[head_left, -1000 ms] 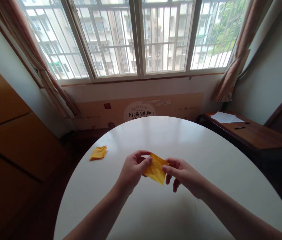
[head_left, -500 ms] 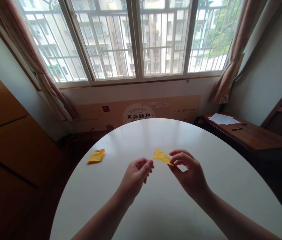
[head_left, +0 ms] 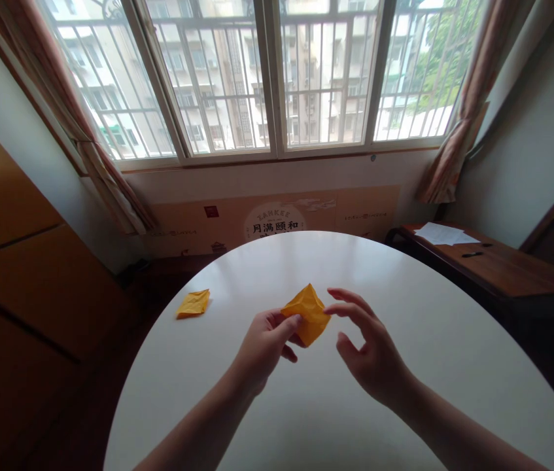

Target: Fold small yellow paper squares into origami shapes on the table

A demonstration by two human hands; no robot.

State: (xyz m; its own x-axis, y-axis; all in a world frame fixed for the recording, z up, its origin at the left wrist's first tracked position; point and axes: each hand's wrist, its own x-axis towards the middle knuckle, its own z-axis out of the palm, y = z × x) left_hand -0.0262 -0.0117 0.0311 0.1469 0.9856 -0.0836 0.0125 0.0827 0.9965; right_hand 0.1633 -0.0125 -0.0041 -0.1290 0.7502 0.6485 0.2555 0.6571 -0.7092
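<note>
At the far left stands an orange-brown wooden cabinet (head_left: 2,275), with a tied pinkish curtain (head_left: 90,150) hanging beside it. A flat, creased yellow packet (head_left: 193,304) lies near the left edge of the white round table (head_left: 277,418), well apart from both hands. Next comes the person's left hand (head_left: 265,337), closed in a pinch, its thumb pressed over the near left part of a folded yellow paper (head_left: 312,322). That paper is held above the tabletop, one corner pointing toward the window (head_left: 326,78). To its right, the right hand (head_left: 375,347) is spread, thumb and fingers well parted and gripping nothing; one fingertip reaches the paper's right corner, though whether it touches cannot be told. Farther right, white sheets (head_left: 446,233) and a dark, slim object (head_left: 471,254) lie on a brown wooden bench (head_left: 507,275).
</note>
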